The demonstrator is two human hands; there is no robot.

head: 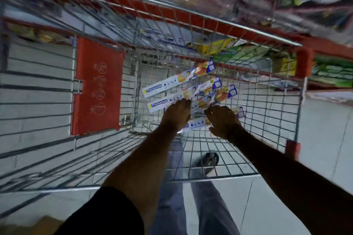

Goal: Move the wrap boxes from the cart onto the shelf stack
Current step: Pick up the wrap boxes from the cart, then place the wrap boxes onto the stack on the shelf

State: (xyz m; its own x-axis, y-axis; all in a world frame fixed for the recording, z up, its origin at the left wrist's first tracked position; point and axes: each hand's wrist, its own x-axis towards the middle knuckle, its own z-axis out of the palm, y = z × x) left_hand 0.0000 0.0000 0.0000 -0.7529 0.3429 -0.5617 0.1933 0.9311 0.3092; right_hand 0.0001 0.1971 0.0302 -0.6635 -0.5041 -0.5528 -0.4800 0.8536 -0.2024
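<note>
Several long white-and-blue wrap boxes lie side by side on the floor of a wire cart (238, 158). The farthest wrap box (172, 82) lies apart from my hands. My left hand (176, 115) reaches down with its fingertips on the second wrap box (160, 104). My right hand (222, 121) hovers over the nearest wrap boxes (196, 125), fingers curled downward and covering part of them. Whether either hand grips a box cannot be told.
The cart has red corner bumpers (303, 63) and a red folded child-seat flap (96, 87) at the left. Store shelves with green and yellow packages (332, 72) stand beyond the cart at right. My legs and a sandal (208, 160) show below.
</note>
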